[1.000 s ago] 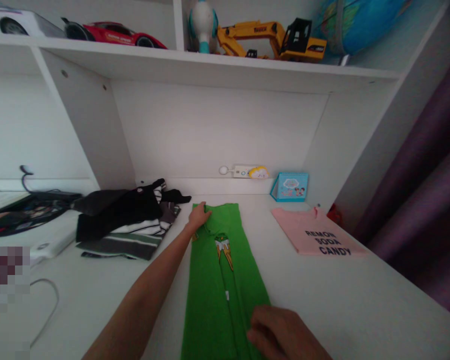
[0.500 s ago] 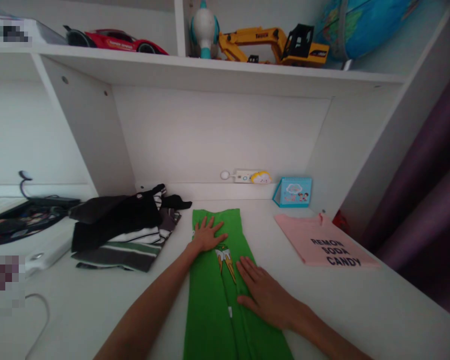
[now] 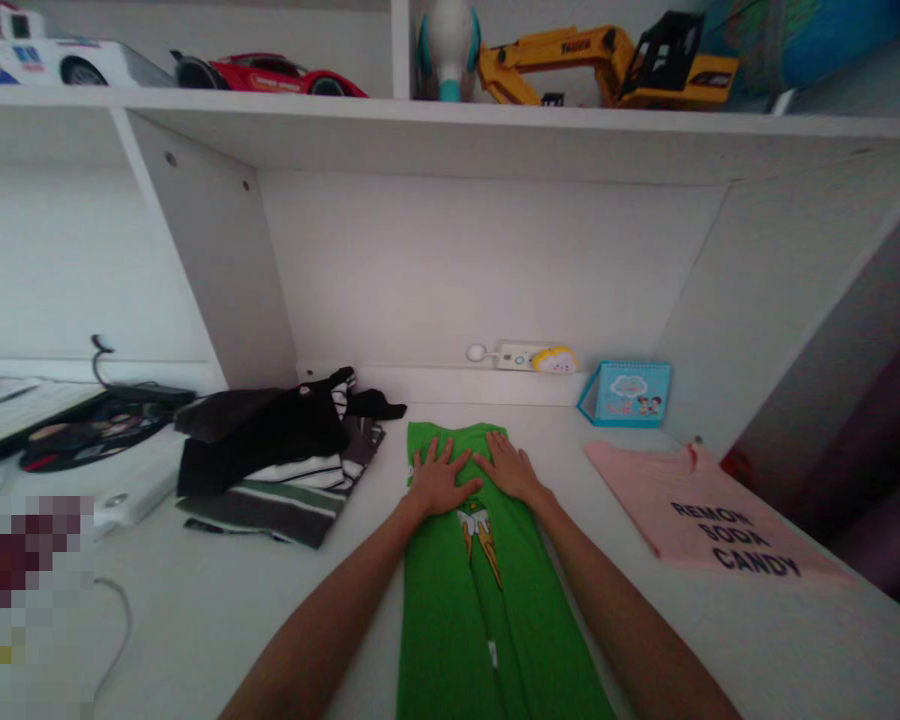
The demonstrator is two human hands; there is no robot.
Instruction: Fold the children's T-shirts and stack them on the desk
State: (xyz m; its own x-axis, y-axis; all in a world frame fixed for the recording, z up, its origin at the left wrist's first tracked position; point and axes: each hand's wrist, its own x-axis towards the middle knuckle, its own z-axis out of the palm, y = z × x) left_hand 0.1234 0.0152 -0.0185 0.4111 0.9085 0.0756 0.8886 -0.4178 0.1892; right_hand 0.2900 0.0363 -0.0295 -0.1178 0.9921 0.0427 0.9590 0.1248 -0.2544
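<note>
A green garment point(image 3: 450, 620), folded into a long strip with a printed picture and a small white tag, lies lengthwise on the white desk. My left hand point(image 3: 439, 478) rests flat on its far part, fingers spread. Beside it, my right hand point(image 3: 511, 468) also lies flat on the far right part of the cloth, palm down. Both hands are open and neither grips the fabric. The garment's near end runs out of view at the bottom.
A pile of dark and striped clothes point(image 3: 270, 460) is at the left, a folded pink shirt point(image 3: 709, 515) at the right. Behind stand a blue desk calendar point(image 3: 631, 393) and a power strip point(image 3: 514, 356). Overhead, a shelf point(image 3: 495, 112) carries a toy excavator point(image 3: 607, 70) and toy cars.
My right hand has slid away from me along the green garment, from its middle to the far end near my left hand. The left hand stays on the cloth. The view has shifted slightly.
</note>
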